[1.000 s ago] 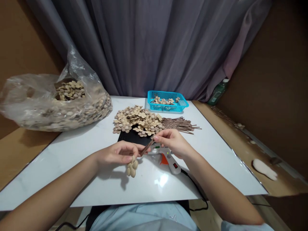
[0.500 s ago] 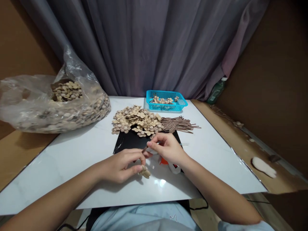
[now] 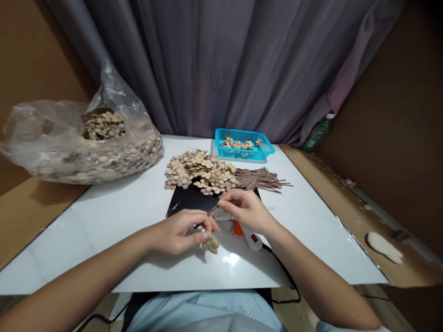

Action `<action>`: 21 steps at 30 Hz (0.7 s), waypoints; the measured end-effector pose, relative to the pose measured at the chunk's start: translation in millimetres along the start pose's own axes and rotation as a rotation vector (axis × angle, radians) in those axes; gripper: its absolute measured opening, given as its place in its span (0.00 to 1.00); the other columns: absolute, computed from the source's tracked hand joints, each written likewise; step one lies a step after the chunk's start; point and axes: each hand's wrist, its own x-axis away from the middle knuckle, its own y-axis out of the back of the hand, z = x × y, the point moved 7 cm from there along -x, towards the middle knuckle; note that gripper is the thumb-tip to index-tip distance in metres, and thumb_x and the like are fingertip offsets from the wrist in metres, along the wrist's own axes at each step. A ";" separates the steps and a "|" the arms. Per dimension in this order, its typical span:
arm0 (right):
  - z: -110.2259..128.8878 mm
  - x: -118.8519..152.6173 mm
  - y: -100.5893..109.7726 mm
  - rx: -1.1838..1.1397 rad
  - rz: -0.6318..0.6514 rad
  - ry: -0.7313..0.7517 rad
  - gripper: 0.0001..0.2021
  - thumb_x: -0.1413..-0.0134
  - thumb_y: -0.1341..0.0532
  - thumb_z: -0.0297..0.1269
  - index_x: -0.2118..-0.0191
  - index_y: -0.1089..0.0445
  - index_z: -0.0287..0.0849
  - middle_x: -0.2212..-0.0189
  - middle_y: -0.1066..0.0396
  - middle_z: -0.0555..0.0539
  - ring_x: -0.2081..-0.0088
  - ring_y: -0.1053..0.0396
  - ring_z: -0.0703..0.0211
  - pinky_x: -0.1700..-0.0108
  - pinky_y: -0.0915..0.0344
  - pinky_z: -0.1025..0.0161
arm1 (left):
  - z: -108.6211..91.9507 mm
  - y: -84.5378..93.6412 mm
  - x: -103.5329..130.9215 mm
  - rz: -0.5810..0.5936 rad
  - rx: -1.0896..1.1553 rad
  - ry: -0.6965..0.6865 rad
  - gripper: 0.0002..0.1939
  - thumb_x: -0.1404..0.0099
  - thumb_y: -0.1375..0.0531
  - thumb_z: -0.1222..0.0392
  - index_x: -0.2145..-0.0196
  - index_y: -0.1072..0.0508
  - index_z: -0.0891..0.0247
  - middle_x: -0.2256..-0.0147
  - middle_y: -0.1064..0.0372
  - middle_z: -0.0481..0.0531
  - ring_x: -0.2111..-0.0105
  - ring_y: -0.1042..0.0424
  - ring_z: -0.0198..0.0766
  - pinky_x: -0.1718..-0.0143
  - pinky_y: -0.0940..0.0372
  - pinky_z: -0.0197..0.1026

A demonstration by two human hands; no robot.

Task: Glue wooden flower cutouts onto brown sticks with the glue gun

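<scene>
My left hand (image 3: 188, 233) pinches a beige flower-shaped piece (image 3: 212, 243) with rounded petals between thumb and fingers, low over the front of the white table. In the fingertips of my right hand (image 3: 244, 210) is the upper end of a thin brown stem (image 3: 213, 210). It slants down to my left fingers, where its lower part is partly hidden. Beneath my right hand lies a white glue gun (image 3: 254, 240) with an orange trigger, partly covered by the hand. Behind both hands, a heap of similar beige flower pieces (image 3: 204, 170) rests partly on a black mat (image 3: 183, 201).
A bundle of brown stems (image 3: 261, 179) lies right of the heap. Farther back stands a blue basket (image 3: 245, 156) with stemmed flowers. A clear plastic bag (image 3: 114, 159) full of pieces fills the left. The glue gun's black cord (image 3: 282, 265) runs off the table's front edge.
My right hand has drawn slightly up and away from the left, and more of the stem shows between them. The flower piece has turned a little. The whole view has shifted slightly.
</scene>
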 end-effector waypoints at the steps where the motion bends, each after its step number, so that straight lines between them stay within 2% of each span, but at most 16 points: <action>1: 1.0 0.2 0.5 0.031 -0.009 0.016 0.08 0.44 0.41 0.35 0.71 0.27 0.39 0.70 0.26 0.46 0.67 0.30 0.58 0.65 0.36 0.63 | 0.7 -0.3 -0.2 0.004 -0.008 0.012 0.07 0.33 0.48 0.62 0.67 0.33 0.66 0.58 0.29 0.59 0.60 0.29 0.41 0.59 0.35 0.44; 10: 1.9 -0.7 6.0 0.151 -0.109 0.068 0.06 0.46 0.38 0.33 0.72 0.27 0.40 0.71 0.26 0.46 0.67 0.30 0.59 0.69 0.37 0.66 | 7.3 1.1 -0.7 -0.017 -0.003 0.082 0.08 0.34 0.47 0.61 0.65 0.30 0.67 0.65 0.29 0.57 0.66 0.30 0.38 0.64 0.35 0.40; 17: -3.6 -2.7 14.5 0.103 -0.170 0.041 0.05 0.48 0.37 0.34 0.72 0.26 0.39 0.71 0.25 0.46 0.69 0.29 0.60 0.69 0.36 0.66 | 14.8 1.4 0.0 -0.031 0.236 0.148 0.12 0.34 0.45 0.55 0.66 0.31 0.68 0.62 0.29 0.60 0.61 0.28 0.42 0.61 0.33 0.43; 21: -3.7 -2.7 17.6 0.070 -0.185 0.026 0.06 0.48 0.37 0.35 0.71 0.26 0.39 0.71 0.26 0.47 0.70 0.30 0.60 0.70 0.37 0.66 | 18.8 2.2 0.5 -0.040 0.277 0.160 0.13 0.35 0.43 0.54 0.66 0.30 0.69 0.63 0.30 0.60 0.59 0.28 0.45 0.59 0.33 0.45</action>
